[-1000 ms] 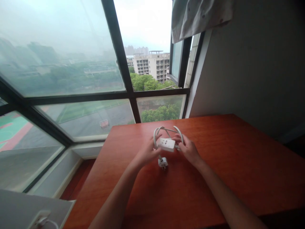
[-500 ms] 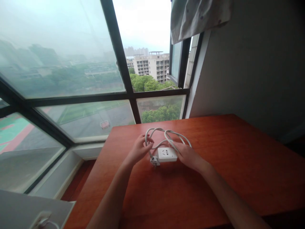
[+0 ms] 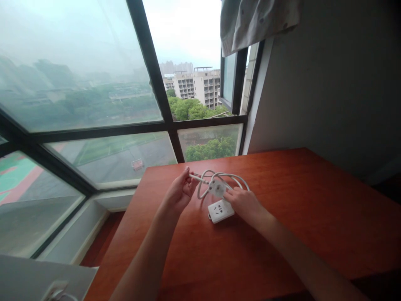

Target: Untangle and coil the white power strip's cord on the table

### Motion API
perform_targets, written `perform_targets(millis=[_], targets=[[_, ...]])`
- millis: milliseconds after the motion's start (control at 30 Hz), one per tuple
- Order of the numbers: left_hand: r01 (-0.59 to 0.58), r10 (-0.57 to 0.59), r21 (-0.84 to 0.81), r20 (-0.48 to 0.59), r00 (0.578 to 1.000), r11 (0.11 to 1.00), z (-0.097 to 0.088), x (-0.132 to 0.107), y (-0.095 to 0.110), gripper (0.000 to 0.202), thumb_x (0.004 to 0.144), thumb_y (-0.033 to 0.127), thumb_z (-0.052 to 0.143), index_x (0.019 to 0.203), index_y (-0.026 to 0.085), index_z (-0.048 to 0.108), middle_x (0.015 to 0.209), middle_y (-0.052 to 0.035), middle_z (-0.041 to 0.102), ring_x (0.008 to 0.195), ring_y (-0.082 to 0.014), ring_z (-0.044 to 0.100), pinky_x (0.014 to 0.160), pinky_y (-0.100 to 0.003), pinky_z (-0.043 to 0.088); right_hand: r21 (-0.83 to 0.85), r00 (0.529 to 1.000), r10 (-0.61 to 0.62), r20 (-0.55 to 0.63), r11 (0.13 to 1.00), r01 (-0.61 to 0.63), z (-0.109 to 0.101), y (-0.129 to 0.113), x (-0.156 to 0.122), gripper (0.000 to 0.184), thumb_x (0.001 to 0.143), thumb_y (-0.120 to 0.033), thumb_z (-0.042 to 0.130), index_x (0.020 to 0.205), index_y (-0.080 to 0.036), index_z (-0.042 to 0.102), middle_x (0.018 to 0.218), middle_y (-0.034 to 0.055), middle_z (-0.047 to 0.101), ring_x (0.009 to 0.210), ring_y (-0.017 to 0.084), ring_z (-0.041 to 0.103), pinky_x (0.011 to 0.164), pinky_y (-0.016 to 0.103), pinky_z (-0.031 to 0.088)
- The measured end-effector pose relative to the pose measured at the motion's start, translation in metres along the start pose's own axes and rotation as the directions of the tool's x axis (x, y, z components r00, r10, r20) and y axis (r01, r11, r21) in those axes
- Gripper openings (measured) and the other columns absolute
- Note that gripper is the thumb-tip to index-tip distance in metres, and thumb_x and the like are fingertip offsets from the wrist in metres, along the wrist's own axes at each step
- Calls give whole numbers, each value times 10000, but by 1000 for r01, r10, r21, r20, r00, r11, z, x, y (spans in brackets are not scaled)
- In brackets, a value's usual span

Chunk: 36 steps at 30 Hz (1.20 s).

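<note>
My left hand point(image 3: 181, 192) is closed, pinching the white power cable point(image 3: 203, 195) just behind its plug. The white plug point(image 3: 216, 188) is up off the tabletop, its face with the pins turned toward me. Against the plug's right edge, the fingers of my right hand point(image 3: 246, 203) are bent and pressed together. Just below the plug, the white socket block point(image 3: 221, 210) of the extension cord sits tilted, its outlet holes facing up. Loose loops of the cable curve behind both hands.
The reddish-brown wooden table point(image 3: 300, 217) spreads beneath the hands. Dark-framed windows point(image 3: 169, 125) rise beyond its far and left sides, one pane swung outward. A pale curtain point(image 3: 257, 25) hangs at upper right, beside a grey wall point(image 3: 332, 83).
My left hand has closed on the cable and raised the plug, turning it toward the right. My right fingers have come to the plug. The socket block has tilted and dropped slightly nearer me.
</note>
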State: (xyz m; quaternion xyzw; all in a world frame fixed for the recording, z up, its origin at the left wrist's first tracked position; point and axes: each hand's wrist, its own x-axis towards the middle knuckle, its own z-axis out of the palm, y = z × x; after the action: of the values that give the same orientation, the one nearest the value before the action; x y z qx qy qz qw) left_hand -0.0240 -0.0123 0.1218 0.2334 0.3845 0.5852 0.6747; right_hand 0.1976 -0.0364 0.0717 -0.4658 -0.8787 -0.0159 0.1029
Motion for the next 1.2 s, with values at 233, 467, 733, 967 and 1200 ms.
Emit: perform_targets(millis=[233, 467, 733, 967, 1200], targets=[[-356, 313, 431, 170, 934, 829, 16, 9, -44, 231, 815, 339, 682, 847, 135, 578, 781, -33, 652, 739, -153, 669, 671, -250, 558, -141, 988, 127, 89, 983, -114, -17, -7, -2, 436, 982, -182, 338, 1376, -306, 477, 1126, 100, 688, 948, 234, 671, 716, 313, 557], [-517, 438, 849, 426, 792, 110, 5, 3, -31, 194, 850, 333, 575, 756, 164, 584, 650, -9, 599, 581, -130, 562, 548, -224, 418, -133, 963, 183, 196, 978, -159, -11, 1, -5, 435, 979, -200, 356, 1375, -334, 476, 1053, 100, 711, 870, 249, 709, 669, 318, 568], [-459, 384, 839, 337, 860, 291, -4, 4, -20, 261, 891, 411, 502, 785, 172, 507, 646, -10, 592, 587, -158, 610, 556, -248, 458, -121, 977, 151, 148, 984, -134, -6, 0, -4, 509, 979, -182, 348, 1451, -371, 366, 1027, 92, 723, 828, 241, 712, 643, 308, 559], [-327, 319, 862, 458, 830, -386, 17, -11, -7, 155, 905, 273, 477, 833, 173, 571, 779, -60, 653, 696, -190, 614, 610, -270, 396, -97, 980, 182, 82, 980, -174, -2, -6, -2, 427, 1006, -256, 311, 1407, -304, 450, 1093, 123, 709, 782, 203, 708, 614, 249, 531], [-233, 187, 805, 387, 903, -545, 50, -21, -6, 205, 938, 240, 418, 986, 150, 597, 902, -144, 692, 806, -257, 674, 694, -319, 449, -126, 999, -4, 47, 992, 10, -6, -12, 4, 513, 969, -140, 300, 1434, -334, 397, 1300, 107, 614, 964, 229, 677, 626, 261, 539]])
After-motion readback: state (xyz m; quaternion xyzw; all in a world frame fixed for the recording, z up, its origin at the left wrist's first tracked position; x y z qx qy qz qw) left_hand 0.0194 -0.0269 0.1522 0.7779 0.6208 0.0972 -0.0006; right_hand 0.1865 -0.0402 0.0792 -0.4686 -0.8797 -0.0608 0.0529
